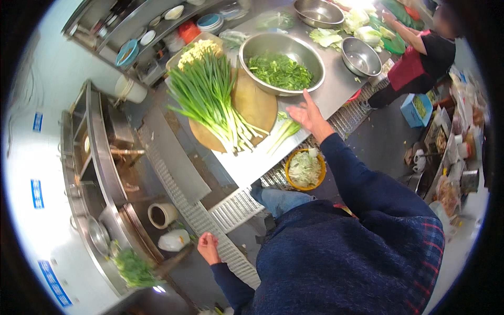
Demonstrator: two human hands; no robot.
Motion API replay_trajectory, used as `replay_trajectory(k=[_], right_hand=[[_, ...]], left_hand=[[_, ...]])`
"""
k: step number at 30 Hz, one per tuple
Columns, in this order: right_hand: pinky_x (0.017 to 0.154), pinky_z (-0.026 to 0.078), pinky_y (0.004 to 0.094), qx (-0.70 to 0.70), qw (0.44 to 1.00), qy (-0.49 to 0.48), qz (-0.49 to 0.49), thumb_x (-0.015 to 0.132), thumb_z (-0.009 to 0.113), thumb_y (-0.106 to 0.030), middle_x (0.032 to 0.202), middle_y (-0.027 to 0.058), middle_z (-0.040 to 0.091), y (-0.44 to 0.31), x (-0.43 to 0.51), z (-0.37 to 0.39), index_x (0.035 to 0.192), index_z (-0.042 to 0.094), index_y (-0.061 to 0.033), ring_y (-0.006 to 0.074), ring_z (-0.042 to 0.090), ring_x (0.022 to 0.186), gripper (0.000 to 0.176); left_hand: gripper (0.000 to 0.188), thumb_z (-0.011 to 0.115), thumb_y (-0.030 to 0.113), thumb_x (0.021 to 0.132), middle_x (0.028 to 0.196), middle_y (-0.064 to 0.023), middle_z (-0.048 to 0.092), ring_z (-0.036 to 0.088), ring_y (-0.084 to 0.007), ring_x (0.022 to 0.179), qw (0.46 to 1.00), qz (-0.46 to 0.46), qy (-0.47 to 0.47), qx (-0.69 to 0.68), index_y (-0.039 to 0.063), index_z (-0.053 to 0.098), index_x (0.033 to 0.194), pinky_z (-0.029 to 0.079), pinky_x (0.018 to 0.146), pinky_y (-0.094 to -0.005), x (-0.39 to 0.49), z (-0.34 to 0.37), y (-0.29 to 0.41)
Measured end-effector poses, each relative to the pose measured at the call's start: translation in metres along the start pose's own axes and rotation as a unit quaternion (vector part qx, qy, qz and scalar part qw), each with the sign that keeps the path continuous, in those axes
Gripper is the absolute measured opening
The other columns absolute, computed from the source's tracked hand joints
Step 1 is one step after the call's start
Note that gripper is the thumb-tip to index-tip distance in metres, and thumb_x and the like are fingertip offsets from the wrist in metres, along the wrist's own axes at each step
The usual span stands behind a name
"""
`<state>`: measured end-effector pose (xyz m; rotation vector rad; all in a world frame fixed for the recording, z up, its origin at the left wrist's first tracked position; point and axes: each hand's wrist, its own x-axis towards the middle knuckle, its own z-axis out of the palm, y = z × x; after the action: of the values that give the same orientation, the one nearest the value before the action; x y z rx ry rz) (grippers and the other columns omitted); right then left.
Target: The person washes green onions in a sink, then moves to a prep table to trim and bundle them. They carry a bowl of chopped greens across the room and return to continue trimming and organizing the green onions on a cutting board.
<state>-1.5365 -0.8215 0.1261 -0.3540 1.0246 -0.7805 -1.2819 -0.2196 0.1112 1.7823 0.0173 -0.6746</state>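
My right hand [307,116] is open, palm up and fingers spread, just below the near rim of a large stainless steel bowl [321,73]. Cut green leaves [281,73] lie in the bowl. Whether my fingertips touch the rim, I cannot tell. Beside that hand, a few loose stalks [284,136] rest at the steel table's edge. A big bunch of green onions [212,94] lies across a round wooden chopping board [256,94], white ends towards me. Low on the left, my left hand [208,248] hangs away from the table, fingers curled, with nothing visible in it.
A yellow basket of shredded pale vegetable [305,168] stands on the floor by my legs. Two more steel bowls [361,57] and cabbage leaves [368,36] are farther along the table. At its far right, a co-worker [417,63] stands. Left is a steel counter [104,149].
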Motion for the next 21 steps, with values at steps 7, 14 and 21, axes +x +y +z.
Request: replay_trajectory(k=[7, 14, 21], right_hand=[[0.072, 0.064, 0.0407, 0.165, 0.982, 0.003, -0.097, 0.086, 0.054, -0.003, 0.112, 0.0254, 0.063, -0.007, 0.101, 0.007, 0.114, 0.051, 0.0087, 0.0351, 0.070, 0.088, 0.031], [0.055, 0.061, 0.0359, 0.148, 0.965, 0.173, -0.127, 0.083, 0.057, -0.001, 0.081, 0.0099, 0.060, -0.025, 0.065, -0.060, 0.092, 0.052, -0.0019, 0.0249, 0.064, 0.063, 0.011], [0.057, 0.065, 0.0319, 0.130, 0.945, 0.261, -0.150, 0.086, 0.060, -0.006, 0.069, 0.0029, 0.056, -0.002, 0.059, -0.081, 0.080, 0.056, -0.0067, 0.0152, 0.060, 0.055, 0.007]], left_hand=[[0.014, 0.069, 0.015, 0.096, 0.086, -0.0037, 0.069, 0.066, -0.0126, 0.067, 0.989, -0.097, -0.069, 0.092, 0.004, 0.068, 0.105, 0.051, 0.056, -0.0237, 0.124, -0.049, 0.036], [0.015, 0.070, 0.017, 0.096, 0.085, -0.0042, 0.070, 0.067, -0.0134, 0.066, 0.983, -0.078, -0.105, 0.129, 0.004, 0.068, 0.104, 0.052, 0.055, -0.0240, 0.232, -0.051, 0.113], [0.017, 0.072, 0.012, 0.096, 0.088, -0.0026, 0.068, 0.064, -0.0096, 0.075, 0.959, 0.068, -0.201, 0.190, -0.001, 0.069, 0.106, 0.054, 0.068, -0.0249, 0.352, 0.060, 0.229]])
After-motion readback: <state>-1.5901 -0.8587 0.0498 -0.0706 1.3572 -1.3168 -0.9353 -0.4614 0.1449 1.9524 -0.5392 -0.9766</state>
